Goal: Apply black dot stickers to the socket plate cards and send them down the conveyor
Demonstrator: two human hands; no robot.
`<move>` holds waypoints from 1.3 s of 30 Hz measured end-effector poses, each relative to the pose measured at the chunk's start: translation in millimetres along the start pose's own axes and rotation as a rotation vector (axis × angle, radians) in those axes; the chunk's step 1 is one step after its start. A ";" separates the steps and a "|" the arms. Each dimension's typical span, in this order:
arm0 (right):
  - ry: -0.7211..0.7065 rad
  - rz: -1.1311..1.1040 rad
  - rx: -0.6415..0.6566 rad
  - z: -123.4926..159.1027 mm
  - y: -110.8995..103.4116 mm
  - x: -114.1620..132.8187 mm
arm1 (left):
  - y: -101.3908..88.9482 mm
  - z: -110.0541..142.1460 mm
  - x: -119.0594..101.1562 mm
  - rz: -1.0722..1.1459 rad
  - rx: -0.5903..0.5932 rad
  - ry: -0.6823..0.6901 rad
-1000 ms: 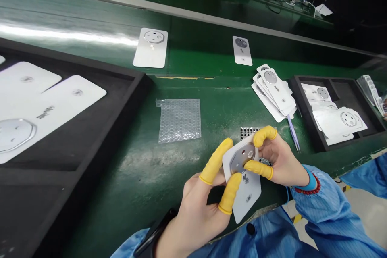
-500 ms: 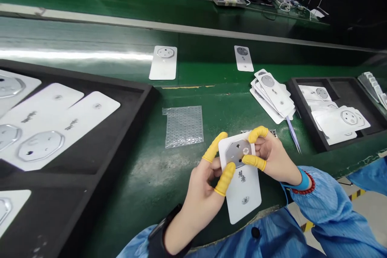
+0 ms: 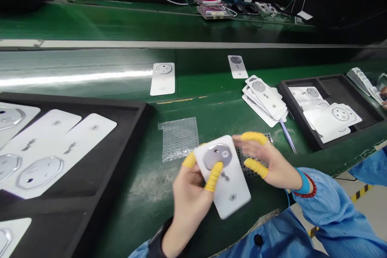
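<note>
Gripping the white card [image 3: 234,189] in the left hand [image 3: 189,197], thumb [image 3: 213,176] on the card's face at the lower edge of the grey octagonal disc [image 3: 217,157], a second fingertip behind the card's left edge. Right hand [image 3: 269,161] open, yellow finger cots [image 3: 254,137] apart and off the card, just beside it, over a perforated metal plate [image 3: 245,163]. Card tilted, slightly blurred, above the green bench [image 3: 142,209]. Holding by the edges, fingertips off the disc, probably avoids marks.

bright light, long white glare on the green bench [image 3: 75,78], motion-blurred white card [image 3: 232,193]
</note>
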State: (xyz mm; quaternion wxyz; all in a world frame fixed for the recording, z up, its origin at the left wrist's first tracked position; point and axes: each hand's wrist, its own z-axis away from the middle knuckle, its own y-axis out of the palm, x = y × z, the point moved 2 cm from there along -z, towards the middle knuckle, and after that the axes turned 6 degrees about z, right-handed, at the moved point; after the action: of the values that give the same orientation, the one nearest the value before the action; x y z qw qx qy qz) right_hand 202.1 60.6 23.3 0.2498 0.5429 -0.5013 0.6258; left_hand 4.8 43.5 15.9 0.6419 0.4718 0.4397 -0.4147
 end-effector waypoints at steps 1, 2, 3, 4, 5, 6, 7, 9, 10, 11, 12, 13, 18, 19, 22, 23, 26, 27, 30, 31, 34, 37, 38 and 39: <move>0.001 0.203 -0.076 4.1 -9.9 -6.6 | -5.6 -3.5 -2.5 -0.007 -0.038 0.035; 0.016 0.410 -0.156 8.6 -19.6 -14.7 | -11.5 -7.3 -4.7 -0.021 -0.071 0.077; 0.042 0.586 -0.214 13.2 -28.1 -23.9 | -17.2 -11.4 -6.0 -0.061 -0.093 0.124; 0.065 0.709 -0.241 17.3 -34.7 -33.1 | -22.1 -15.4 -6.4 -0.138 -0.105 0.175; 0.081 0.781 -0.236 20.6 -39.2 -41.3 | -26.0 -19.2 -5.6 -0.241 -0.105 0.221; 0.076 0.802 -0.212 22.6 -41.9 -47.1 | -28.2 -22.5 -3.4 -0.354 -0.092 0.252; 0.052 0.780 -0.177 23.3 -43.2 -49.9 | -28.6 -25.1 -0.3 -0.456 -0.065 0.260; -0.019 0.646 -0.103 20.7 -44.2 -45.5 | -23.7 -27.7 7.2 -0.555 0.046 0.198; -0.050 0.564 -0.068 17.6 -44.8 -39.5 | -18.7 -27.4 10.4 -0.533 0.115 0.139; -0.077 0.493 -0.029 13.4 -45.7 -32.2 | -12.4 -25.9 12.8 -0.477 0.185 0.073; -0.101 0.448 0.015 8.7 -46.7 -24.5 | -5.5 -23.7 14.4 -0.395 0.243 0.009; -0.128 0.437 0.061 3.6 -47.6 -17.2 | 1.3 -21.0 15.5 -0.301 0.284 -0.049; -0.306 0.531 0.096 -13.1 -41.8 2.3 | 17.9 -11.5 21.6 -0.071 0.274 -0.171; -0.329 0.524 0.044 -13.6 -37.6 3.8 | 17.5 -10.7 22.9 -0.066 0.259 -0.169; -0.356 0.455 -0.046 -10.9 -19.3 5.6 | 15.1 -8.3 24.7 -0.023 0.240 -0.180; -0.363 0.436 -0.048 -9.7 -12.9 5.7 | 14.8 -7.4 24.3 -0.009 0.242 -0.186; -0.400 0.426 -0.041 -7.6 0.4 5.7 | 15.1 -4.7 22.0 0.030 0.251 -0.215; -0.420 0.430 -0.046 -7.3 2.5 5.8 | 15.4 -4.1 21.4 0.041 0.251 -0.226; -0.471 0.465 -0.066 -5.7 4.8 5.6 | 15.9 -3.3 20.8 0.071 0.243 -0.253; -0.477 0.484 -0.083 -4.8 5.2 5.4 | 16.0 -3.3 21.0 0.080 0.241 -0.262; -0.481 0.530 -0.164 -1.6 6.4 4.9 | 16.4 -2.8 22.1 0.103 0.246 -0.284; -0.520 0.596 -0.219 0.1 8.0 6.3 | 16.8 -0.6 24.1 0.160 0.220 -0.336; -0.554 0.631 -0.219 -0.1 8.8 7.4 | 16.7 0.6 24.9 0.186 0.199 -0.359; -0.598 0.666 -0.215 -0.5 9.6 8.5 | 16.7 1.8 25.8 0.212 0.175 -0.383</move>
State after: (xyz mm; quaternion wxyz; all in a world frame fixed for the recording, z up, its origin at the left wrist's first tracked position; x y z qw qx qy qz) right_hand 191.2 55.5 27.8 -0.0656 0.4801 -0.7605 0.4323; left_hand 27.8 42.3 -4.5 0.7103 0.4820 0.2202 -0.4634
